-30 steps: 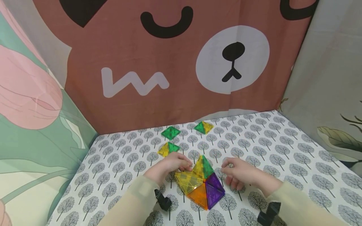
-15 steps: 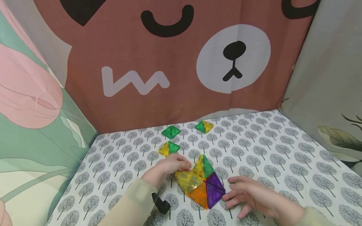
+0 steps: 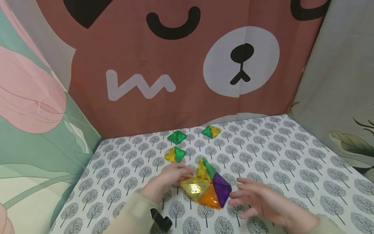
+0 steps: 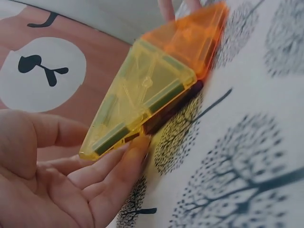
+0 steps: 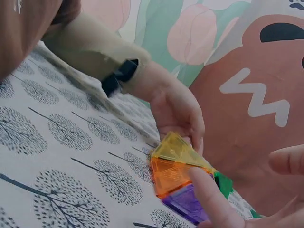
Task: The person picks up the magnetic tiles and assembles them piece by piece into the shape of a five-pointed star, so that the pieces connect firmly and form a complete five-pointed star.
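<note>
A fan of see-through magnetic tiles lies at the front middle: yellow tiles [image 3: 193,190] on the left, an orange one [image 3: 211,197], purple ones [image 3: 222,189] on the right and a green one [image 3: 209,168] at the back. My left hand [image 3: 169,177] pinches the left yellow corner. In the left wrist view, the yellow tile [image 4: 140,78] tilts up from the cloth, its corner between thumb and fingers [image 4: 118,171]. Spread fingers of my right hand [image 3: 260,198] are right beside the purple edge. Neighbouring tiles meet at their edges around the fan's middle.
Behind the fan lie a yellow-green tile pair [image 3: 174,154], a green pair [image 3: 177,137] and another green-yellow pair [image 3: 211,132]. Tree-patterned cloth [image 3: 117,191] covers the table. A bear-print curtain [image 3: 175,110] closes off the back, and printed curtains stand at both sides.
My right hand has drawn back toward the front right and spread its fingers. The left side of the fan has tipped up and the tiles have shifted, with the left hand slightly lower at its corner.
</note>
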`<state>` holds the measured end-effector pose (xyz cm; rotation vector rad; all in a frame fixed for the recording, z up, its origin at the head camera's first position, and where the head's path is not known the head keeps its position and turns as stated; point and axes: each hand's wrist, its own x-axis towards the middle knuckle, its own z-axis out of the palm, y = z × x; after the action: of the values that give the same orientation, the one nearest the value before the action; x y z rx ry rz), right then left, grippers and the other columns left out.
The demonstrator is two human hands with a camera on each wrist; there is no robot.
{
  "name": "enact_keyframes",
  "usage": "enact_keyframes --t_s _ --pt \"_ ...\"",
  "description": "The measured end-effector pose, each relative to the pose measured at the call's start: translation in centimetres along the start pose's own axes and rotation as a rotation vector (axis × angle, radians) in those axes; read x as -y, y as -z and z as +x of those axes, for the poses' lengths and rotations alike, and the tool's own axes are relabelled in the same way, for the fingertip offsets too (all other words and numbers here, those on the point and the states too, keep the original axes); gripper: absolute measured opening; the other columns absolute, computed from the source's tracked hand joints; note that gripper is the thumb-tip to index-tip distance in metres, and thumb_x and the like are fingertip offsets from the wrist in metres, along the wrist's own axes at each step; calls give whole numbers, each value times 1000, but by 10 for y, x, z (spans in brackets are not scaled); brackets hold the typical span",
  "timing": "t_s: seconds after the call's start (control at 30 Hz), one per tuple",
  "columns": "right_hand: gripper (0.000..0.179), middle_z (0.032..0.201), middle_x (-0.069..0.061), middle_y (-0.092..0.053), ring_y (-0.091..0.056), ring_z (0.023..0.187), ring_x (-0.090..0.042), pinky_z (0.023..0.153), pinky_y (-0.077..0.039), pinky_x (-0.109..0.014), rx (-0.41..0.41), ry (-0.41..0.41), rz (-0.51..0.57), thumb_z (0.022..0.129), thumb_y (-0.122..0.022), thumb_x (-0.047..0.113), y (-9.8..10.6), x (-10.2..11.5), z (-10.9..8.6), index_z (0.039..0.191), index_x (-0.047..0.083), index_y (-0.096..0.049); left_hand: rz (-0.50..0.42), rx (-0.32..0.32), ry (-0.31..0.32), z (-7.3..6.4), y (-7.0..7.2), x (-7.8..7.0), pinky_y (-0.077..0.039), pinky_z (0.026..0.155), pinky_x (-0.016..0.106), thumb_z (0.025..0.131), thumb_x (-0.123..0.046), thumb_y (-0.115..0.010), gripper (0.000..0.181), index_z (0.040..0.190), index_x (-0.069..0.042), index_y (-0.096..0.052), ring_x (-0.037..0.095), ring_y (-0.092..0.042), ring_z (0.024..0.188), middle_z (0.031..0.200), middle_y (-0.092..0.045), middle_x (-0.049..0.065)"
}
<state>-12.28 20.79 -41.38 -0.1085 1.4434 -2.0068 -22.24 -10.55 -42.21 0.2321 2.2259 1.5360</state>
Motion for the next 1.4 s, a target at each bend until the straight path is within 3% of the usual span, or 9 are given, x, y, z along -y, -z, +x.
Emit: enact_keyframes --t_s 0.2,0.47,0.7,1.17,1.4 --pt "84 147 -39 -31 -56 120 -37 89 -54 -48 -67 22 -77 106 -37 44 7 6 15 153 -2 15 -124 -1 15 -18 -2 1 -59 66 36 96 -10 -57 28 118 7 -62 23 -68 85 106 -70 15" --pt "86 150 -37 -26 -57 120 -33 93 -52 -45 -112 62 -133 104 -35 53 16 18 34 155 -2 8 -248 53 28 -39 -8 0 -60 72 41 93 -5 -56 14 103 5 -56 28 -68 89 103 -68 17" --pt "85 150 -36 -27 -58 115 -30 91 -53 -43 -116 80 -155 104 -33 56 21 24 49 156 0 3 -271 90 -35 -54 -14 4 -59 73 44 96 -8 -53 17 104 6 -57 35 -68 92 109 -67 18" --pt "87 151 -33 -28 -61 108 -30 85 -54 -42 -138 60 -230 102 -37 58 19 27 59 156 -2 -6 -313 103 -24 -64 -19 2 -59 73 40 94 -9 -57 19 106 6 -56 34 -68 94 110 -68 19" --pt "87 147 -33 -37 -64 99 -30 83 -55 -41 -175 51 -251 101 -41 58 16 27 58 154 -5 -12 -302 101 -30 -67 -17 1 -59 75 41 94 -8 -56 20 107 7 -57 35 -67 97 111 -67 18"
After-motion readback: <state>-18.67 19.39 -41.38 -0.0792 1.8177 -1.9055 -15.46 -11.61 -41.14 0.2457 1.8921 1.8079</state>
